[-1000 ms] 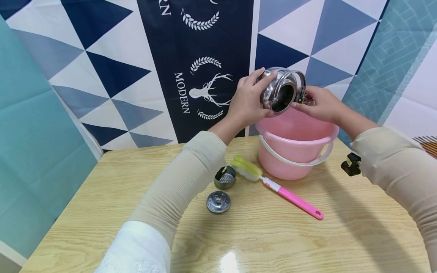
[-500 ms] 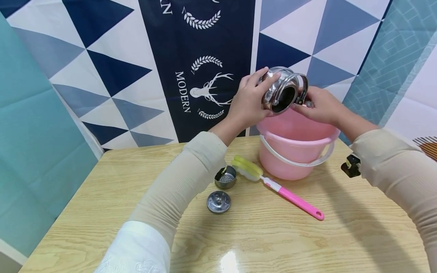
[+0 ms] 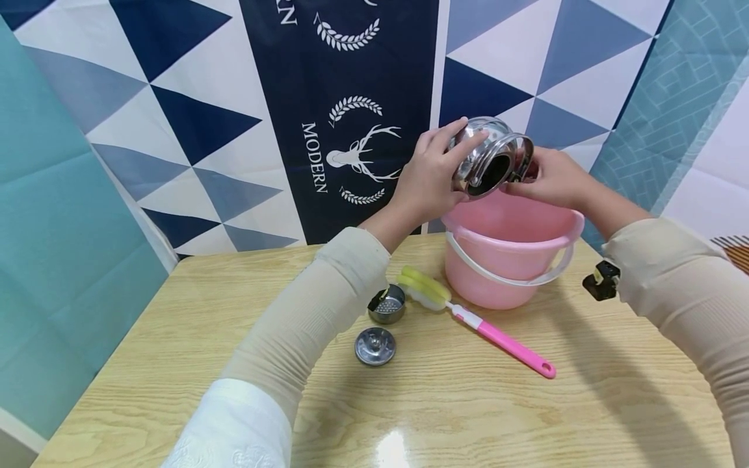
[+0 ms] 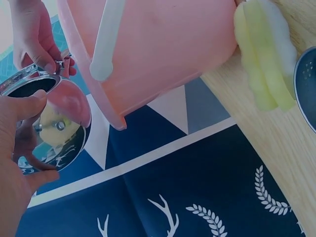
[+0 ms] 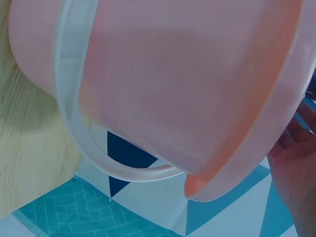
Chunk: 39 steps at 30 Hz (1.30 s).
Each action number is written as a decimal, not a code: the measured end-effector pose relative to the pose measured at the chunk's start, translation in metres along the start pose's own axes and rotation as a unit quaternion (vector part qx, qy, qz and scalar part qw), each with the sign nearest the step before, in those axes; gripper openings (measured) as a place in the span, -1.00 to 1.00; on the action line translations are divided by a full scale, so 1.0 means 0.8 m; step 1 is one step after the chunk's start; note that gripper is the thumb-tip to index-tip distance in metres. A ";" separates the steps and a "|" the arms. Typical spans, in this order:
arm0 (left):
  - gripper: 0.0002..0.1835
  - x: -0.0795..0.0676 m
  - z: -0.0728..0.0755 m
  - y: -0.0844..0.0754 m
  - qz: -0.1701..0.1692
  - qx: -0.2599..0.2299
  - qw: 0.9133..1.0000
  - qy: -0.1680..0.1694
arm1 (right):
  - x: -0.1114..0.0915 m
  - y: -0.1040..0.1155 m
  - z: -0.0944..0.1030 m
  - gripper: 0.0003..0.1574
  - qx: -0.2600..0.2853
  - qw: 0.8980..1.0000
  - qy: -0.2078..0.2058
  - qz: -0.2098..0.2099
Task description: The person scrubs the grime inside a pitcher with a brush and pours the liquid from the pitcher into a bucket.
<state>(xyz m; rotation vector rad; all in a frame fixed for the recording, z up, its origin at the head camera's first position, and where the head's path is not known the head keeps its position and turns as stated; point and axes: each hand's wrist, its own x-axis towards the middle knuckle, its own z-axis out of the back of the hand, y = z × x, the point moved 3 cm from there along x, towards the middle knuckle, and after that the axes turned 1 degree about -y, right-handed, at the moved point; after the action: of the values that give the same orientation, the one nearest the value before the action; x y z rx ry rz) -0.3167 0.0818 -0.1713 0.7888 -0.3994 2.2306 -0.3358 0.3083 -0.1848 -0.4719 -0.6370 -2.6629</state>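
Note:
A shiny metal teapot [image 3: 490,133] is tilted on its side above the pink bucket [image 3: 491,276], its dark lidless mouth angled down toward the front right. My left hand [image 3: 430,168] grips the teapot's round body, fingers spread over the top and thumb by the mouth. At the other side, my right hand [image 3: 558,181] pinches the pot near the hinge of its loop handle [image 3: 529,156]; exactly which part lies between its fingers is hidden. In the left wrist view the mirror-like body [image 4: 74,108] reflects the bucket. The right wrist view mostly shows the bucket's wall.
On the wooden table [image 3: 205,364] are a perforated metal strainer cup [image 3: 389,311] and a round metal lid [image 3: 375,346]. A sponge brush with yellow head [image 3: 426,286] and pink handle [image 3: 515,348] lies before the bucket. Patterned cloth [image 3: 205,117] hangs behind.
Both hands have shifted the teapot slightly to the right and turned its mouth further away and downward. The bucket, brush, strainer and lid have not moved.

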 end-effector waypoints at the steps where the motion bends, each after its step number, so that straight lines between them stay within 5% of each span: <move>1: -0.11 0.000 0.000 0.000 -0.003 0.002 1.000 0.000 | 0.000 0.000 0.000 -0.42 -0.001 1.000 0.000 0.000; 39: -0.21 0.002 0.003 -0.011 -0.066 0.049 0.997 -0.017 | -0.006 0.000 0.006 -0.55 -0.022 0.999 -0.020 0.027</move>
<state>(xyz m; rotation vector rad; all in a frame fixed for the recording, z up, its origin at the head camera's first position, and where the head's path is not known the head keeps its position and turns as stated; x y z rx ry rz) -0.3099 0.0876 -0.1683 0.8796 -0.2488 2.1288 -0.3304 0.3123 -0.1831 -0.5491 -0.5703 -2.6280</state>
